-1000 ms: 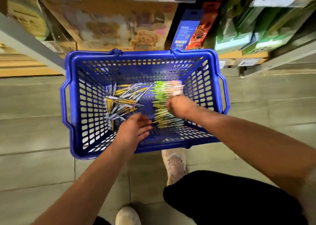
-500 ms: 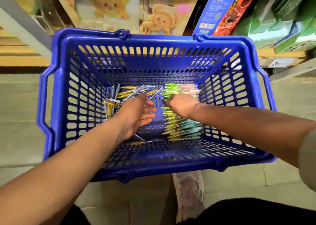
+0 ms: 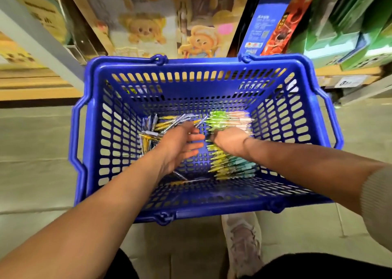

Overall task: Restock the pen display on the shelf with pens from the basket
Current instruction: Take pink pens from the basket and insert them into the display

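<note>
Both hands were inside the blue basket on the floor. Left hand: fingers straight and apart above the loose yellow pens, holding nothing. Right hand: knuckles up on the green pen row, fingers hidden, so its grip couldn't be told. Risk: a hasty handful would likely scatter the row, and slippery pens could drop.

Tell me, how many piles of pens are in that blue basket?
2. A yellow-and-silver pile lies left in the basket, by the left hand; a green, pink and teal pile lies on the right, under the right hand. The hands may hide loose pens.
</note>
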Tool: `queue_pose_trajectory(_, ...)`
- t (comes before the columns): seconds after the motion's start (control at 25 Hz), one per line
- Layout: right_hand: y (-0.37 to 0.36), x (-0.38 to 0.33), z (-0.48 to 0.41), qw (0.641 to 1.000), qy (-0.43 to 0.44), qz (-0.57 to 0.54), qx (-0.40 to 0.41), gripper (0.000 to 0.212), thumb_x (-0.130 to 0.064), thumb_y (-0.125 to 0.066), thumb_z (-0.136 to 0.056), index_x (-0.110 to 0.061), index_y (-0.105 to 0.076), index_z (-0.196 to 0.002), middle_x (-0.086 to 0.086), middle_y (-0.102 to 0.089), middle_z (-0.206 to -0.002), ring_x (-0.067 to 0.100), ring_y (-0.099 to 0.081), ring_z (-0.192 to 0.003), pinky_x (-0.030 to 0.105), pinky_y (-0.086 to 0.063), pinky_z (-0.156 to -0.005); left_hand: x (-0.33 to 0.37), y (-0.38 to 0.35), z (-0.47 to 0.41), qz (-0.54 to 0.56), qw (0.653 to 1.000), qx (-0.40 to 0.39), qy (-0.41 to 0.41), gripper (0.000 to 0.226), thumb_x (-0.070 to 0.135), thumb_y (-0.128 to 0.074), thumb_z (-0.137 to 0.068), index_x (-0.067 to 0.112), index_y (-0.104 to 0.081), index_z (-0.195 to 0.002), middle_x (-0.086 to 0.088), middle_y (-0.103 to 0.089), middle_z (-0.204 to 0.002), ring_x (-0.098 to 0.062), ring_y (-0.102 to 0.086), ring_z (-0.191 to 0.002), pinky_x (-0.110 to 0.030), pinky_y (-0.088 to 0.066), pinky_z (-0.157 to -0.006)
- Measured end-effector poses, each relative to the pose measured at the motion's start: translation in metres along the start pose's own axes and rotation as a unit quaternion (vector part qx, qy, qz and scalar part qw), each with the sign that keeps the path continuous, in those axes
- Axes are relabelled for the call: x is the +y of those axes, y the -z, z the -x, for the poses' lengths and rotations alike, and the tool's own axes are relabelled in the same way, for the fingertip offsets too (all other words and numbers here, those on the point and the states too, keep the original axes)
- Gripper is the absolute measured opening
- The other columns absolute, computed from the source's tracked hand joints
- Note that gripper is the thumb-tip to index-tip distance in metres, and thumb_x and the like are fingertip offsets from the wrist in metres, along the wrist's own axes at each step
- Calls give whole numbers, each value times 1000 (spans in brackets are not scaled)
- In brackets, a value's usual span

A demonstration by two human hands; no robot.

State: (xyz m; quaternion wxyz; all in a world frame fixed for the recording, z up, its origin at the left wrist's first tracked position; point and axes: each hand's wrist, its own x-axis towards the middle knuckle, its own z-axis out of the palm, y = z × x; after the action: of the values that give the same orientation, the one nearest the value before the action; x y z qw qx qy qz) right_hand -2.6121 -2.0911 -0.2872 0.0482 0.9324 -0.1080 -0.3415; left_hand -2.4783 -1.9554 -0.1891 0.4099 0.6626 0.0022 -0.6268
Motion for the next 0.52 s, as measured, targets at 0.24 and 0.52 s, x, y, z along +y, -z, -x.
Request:
queue_pose_trajectory(0.24,27,18,14,981,4,-163,106,20,-26,-54,-97,-12,-59,-110,10,-67,-105,33,-68,-88,35,-47,-64,-3,-4,-1,-72,996,31,-40,17,28,-49,-104,15,-62,-106,-7,-74,-109,-21,-67,-88,-35,-54,-83)
queue_pose_trajectory(0.52,85,1,56,755,-22,-650,86,10,-10,-75,-83,-20,-75,-83,2,-77,-77,3,-71,-69,23,-59,-71,3,-21,10,-69,994,-25,-81,15,30,-52,-106,24,-53,-92,-1,-70,-96,-13,-68,-82,-35,-48,-77)
